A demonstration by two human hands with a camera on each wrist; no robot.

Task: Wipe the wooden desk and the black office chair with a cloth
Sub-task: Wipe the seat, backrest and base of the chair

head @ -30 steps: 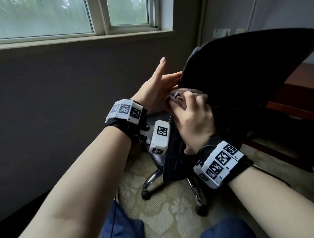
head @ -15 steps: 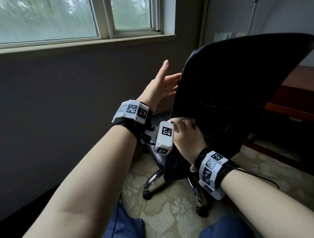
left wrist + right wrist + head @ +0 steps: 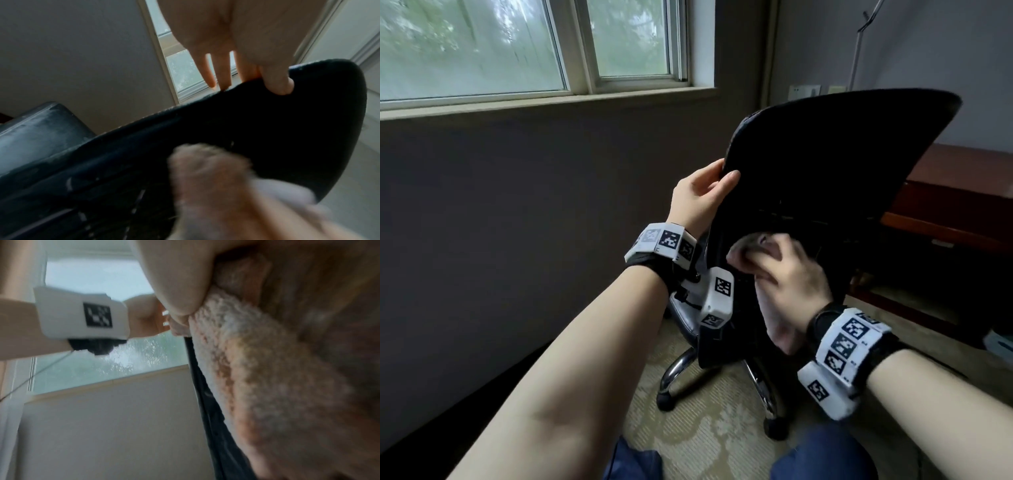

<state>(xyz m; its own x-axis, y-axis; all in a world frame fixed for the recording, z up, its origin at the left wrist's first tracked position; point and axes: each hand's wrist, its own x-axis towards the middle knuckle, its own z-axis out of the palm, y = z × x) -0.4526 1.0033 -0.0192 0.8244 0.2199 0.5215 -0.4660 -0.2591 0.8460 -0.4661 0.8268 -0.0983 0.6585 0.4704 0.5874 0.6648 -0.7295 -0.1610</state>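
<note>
Forearms with tagged wrist bands are seen nearest in the head view, above blue-clad knees and a patterned carpet (image 3: 702, 442).

Right hand (image 3: 787, 284) is clenched round a bunched cloth (image 3: 746, 251), pale and fluffy, which is pressed against the rear face of the black office chair's backrest (image 3: 825, 164). In the right wrist view the cloth's terry pile (image 3: 257, 369) is shown pinned under the thumb and against the dark chair edge. Cloth is judged soft, light and compressible; a full-fist hold with a wad kept under the fingers is thought best, so a loose tail is not dragged.

Left hand (image 3: 700, 198) is wrapped over the backrest's side edge: thumb on the near face, fingers (image 3: 209, 76) reaching behind it. Chair is thereby steadied.

Chair is judged fairly heavy but free to roll and swivel on its chrome castor base (image 3: 678, 373), so the edge grip is needed while pressure is applied. Backrest edge looks padded and yields a little under the thumb (image 3: 277, 84). Seat (image 3: 37, 129) lies below.

Wooden desk (image 3: 955, 202) stands beyond the chair at right, apart from both hands. Window (image 3: 517, 48) and wall lie farthest.
</note>
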